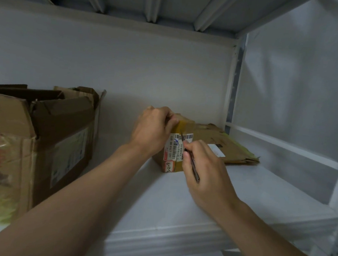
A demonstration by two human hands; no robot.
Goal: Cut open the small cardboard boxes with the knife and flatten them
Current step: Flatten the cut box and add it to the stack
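A left hand [153,130] curls over the top edge of a small cardboard box [184,126] on a white shelf [178,207], steadying it. The right hand [205,171] pinches a slim knife [193,167], its tip on the box's barcode label [174,148]. Flattened cardboard [223,141] lies just behind; a large open carton [42,138] stands at left.

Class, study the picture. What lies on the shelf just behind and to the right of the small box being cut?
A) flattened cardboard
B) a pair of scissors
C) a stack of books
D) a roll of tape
A: flattened cardboard lies on the shelf behind the small box, which the left hand grips while the right hand holds the knife.
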